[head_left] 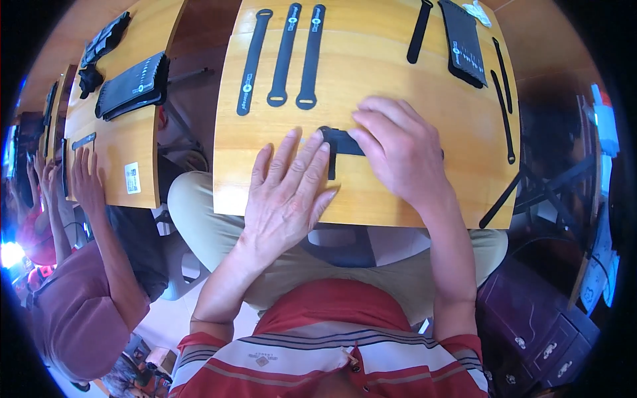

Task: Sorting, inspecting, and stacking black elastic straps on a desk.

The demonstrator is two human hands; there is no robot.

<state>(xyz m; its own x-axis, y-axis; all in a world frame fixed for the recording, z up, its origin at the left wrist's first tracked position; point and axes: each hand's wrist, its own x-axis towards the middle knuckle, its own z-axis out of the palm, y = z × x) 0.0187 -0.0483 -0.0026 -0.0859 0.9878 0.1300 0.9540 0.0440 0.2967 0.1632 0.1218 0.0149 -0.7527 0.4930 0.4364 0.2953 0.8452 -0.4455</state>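
On the wooden table in front of me lies a black strap (345,142), folded so that a short part points toward me. My left hand (285,189) rests with its fingers stretched and apart, index fingertip against the strap's left end. At the other end, my right hand (398,149) has its fingers curled and pinched on the strap, hiding part of it. Beyond my left hand, three dark straps lie side by side: a left one (253,66), a middle one (285,56) and a right one (312,56). Slotted ends show on them.
At the table's far right lies a stack of black straps (464,46), with a loose strap (419,33) beside it. Several thin straps (503,119) lie along the right edge. On the left table, a co-worker's hand (87,176) is near a strap (84,140) and a strap stack (136,86).
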